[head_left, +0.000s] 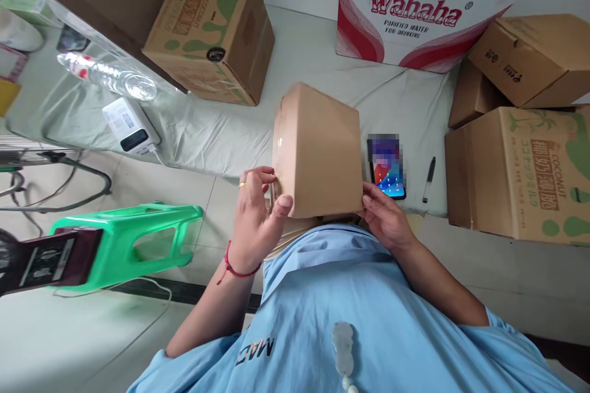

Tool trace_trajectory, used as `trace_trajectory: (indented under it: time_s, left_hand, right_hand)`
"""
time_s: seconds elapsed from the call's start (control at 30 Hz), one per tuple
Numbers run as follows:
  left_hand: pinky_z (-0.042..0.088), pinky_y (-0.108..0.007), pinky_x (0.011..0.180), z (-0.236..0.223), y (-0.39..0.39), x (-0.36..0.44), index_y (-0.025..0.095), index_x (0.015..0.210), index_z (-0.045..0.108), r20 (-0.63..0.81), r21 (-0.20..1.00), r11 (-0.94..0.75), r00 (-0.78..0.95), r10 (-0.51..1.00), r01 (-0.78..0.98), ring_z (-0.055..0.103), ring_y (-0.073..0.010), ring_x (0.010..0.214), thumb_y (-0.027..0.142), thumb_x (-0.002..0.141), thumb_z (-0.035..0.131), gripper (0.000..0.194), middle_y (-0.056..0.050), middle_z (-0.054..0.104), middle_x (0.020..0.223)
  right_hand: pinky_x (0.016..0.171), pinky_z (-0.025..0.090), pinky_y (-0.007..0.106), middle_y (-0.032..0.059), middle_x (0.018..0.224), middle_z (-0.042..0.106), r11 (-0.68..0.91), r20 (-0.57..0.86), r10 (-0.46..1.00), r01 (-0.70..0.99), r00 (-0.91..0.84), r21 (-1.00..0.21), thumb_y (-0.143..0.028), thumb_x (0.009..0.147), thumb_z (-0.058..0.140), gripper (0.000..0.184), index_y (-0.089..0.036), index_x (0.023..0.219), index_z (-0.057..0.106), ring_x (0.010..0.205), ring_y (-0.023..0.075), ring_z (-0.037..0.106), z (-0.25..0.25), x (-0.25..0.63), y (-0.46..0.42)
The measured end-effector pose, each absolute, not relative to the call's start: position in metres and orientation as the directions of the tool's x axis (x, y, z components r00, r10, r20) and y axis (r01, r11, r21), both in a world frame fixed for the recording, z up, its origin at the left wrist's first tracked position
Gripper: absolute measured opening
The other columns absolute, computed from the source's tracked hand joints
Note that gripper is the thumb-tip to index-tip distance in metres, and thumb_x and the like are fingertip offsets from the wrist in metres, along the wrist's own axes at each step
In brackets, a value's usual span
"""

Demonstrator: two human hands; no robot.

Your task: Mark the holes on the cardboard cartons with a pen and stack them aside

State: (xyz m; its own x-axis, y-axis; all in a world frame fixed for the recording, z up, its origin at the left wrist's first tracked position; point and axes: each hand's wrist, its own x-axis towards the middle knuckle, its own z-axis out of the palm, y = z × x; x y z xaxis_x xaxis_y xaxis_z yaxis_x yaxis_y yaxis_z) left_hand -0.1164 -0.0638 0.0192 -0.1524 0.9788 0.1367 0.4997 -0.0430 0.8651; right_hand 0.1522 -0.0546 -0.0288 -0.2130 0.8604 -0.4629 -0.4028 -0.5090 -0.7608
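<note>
A plain brown cardboard box (325,153) stands close to my body at the front edge of the cloth-covered surface, a little tilted, with a strip of shiny tape on its left side. My left hand (258,215) grips its lower left edge, thumb on the near corner and fingers on the left side. At the lower right corner, my right hand (387,215) holds the box between thumb and fingers; part of those fingers is hidden. Just right of the box lies a phone (387,166) with a lit screen, and beyond it a black pen (429,179).
A coconut carton (207,31) stands at the back left, a white Wahaba water carton (424,12) at the back. More cardboard boxes (544,178) are stacked on the right. A power bank (129,126) and plastic bottle (110,77) lie left, above a green stool (129,245).
</note>
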Motion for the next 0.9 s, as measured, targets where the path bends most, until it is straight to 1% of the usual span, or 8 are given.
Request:
trace_trajectory:
  time_s: [0.1,0.17,0.27,0.33,0.47,0.63,0.7,0.9]
  left_hand:
    - [0.063,-0.041,0.09,0.012,-0.061,-0.123,0.023,0.11,0.063,-0.117,0.96,0.155,-0.167,0.979,0.233,0.07,-0.0298,0.121,0.079,0.089,0.077,0.061,-0.013,0.068,0.134]
    - [0.062,-0.035,0.082,0.004,-0.061,-0.123,0.024,0.107,0.063,-0.264,0.963,0.269,-0.158,0.952,0.014,0.073,-0.0258,0.109,0.069,0.085,0.086,0.055,-0.009,0.072,0.121]
    - [0.059,-0.026,0.069,-0.01,-0.063,-0.121,0.023,0.1,0.065,-0.37,0.917,0.331,-0.171,0.913,-0.221,0.071,-0.0185,0.087,0.056,0.081,0.091,0.046,-0.002,0.072,0.097]
    - [0.058,-0.024,0.065,-0.017,-0.065,-0.119,0.023,0.097,0.066,-0.387,0.894,0.322,-0.174,0.906,-0.313,0.07,-0.0165,0.08,0.051,0.08,0.09,0.041,-0.002,0.072,0.095]
    - [0.064,-0.027,0.065,-0.023,-0.067,-0.119,0.024,0.104,0.071,-0.439,0.835,0.336,-0.158,0.884,-0.436,0.078,-0.0225,0.088,0.05,0.074,0.092,0.045,-0.005,0.08,0.105]
    - [0.072,-0.04,0.084,-0.026,-0.068,-0.124,0.023,0.125,0.076,-0.484,0.79,0.376,-0.116,0.868,-0.485,0.079,-0.0364,0.119,0.055,0.077,0.086,0.059,-0.011,0.084,0.117]
    - [0.072,-0.042,0.086,-0.028,-0.069,-0.127,0.023,0.128,0.076,-0.485,0.777,0.373,-0.104,0.868,-0.507,0.079,-0.0376,0.123,0.058,0.078,0.085,0.062,-0.012,0.085,0.12]
    - [0.071,-0.039,0.075,-0.034,-0.071,-0.131,0.025,0.132,0.077,-0.485,0.762,0.384,-0.066,0.872,-0.522,0.08,-0.0365,0.118,0.062,0.08,0.083,0.064,-0.013,0.085,0.123]
  right_hand:
    - [0.116,0.059,0.051,0.0031,0.139,0.081,-0.438,-0.374,0.897,-0.369,-0.235,-0.82,-0.056,0.087,0.089,0.047,-0.035,0.128,0.081,0.138,0.0308,0.071,-0.022,0.156,-0.055]
    - [0.122,0.055,0.053,0.0019,0.143,0.079,-0.393,-0.318,0.914,-0.349,-0.253,-0.851,-0.055,0.09,0.086,0.044,-0.038,0.13,0.081,0.144,0.0309,0.067,-0.02,0.161,-0.054]
    - [0.127,0.052,0.052,0.0007,0.157,0.071,-0.311,-0.229,0.93,-0.283,-0.289,-0.907,-0.052,0.098,0.08,0.037,-0.039,0.133,0.082,0.154,0.0311,0.058,-0.017,0.17,-0.054]
    - [0.127,0.052,0.053,0.0008,0.164,0.064,-0.247,-0.164,0.931,-0.234,-0.325,-0.94,-0.048,0.103,0.076,0.035,-0.04,0.137,0.081,0.157,0.0316,0.055,-0.015,0.176,-0.055]
    - [0.126,0.053,0.054,0.0027,0.166,0.061,-0.186,-0.108,0.921,-0.178,-0.375,-0.966,-0.047,0.106,0.072,0.035,-0.041,0.139,0.079,0.156,0.0321,0.056,-0.009,0.181,-0.057]
    - [0.118,0.06,0.049,0.004,0.159,0.065,-0.187,-0.14,0.961,-0.188,-0.239,-0.964,-0.05,0.101,0.08,0.039,-0.041,0.138,0.079,0.143,0.0289,0.063,-0.008,0.178,-0.055]
    - [0.114,0.062,0.048,0.0061,0.153,0.067,-0.205,-0.155,0.957,-0.191,-0.247,-0.96,-0.051,0.098,0.082,0.042,-0.039,0.138,0.079,0.136,0.0279,0.066,-0.007,0.177,-0.055]
    - [0.112,0.062,0.048,0.007,0.139,0.075,-0.281,-0.197,0.918,-0.213,-0.345,-0.936,-0.053,0.099,0.082,0.048,-0.038,0.144,0.076,0.128,0.0269,0.07,-0.003,0.177,-0.057]
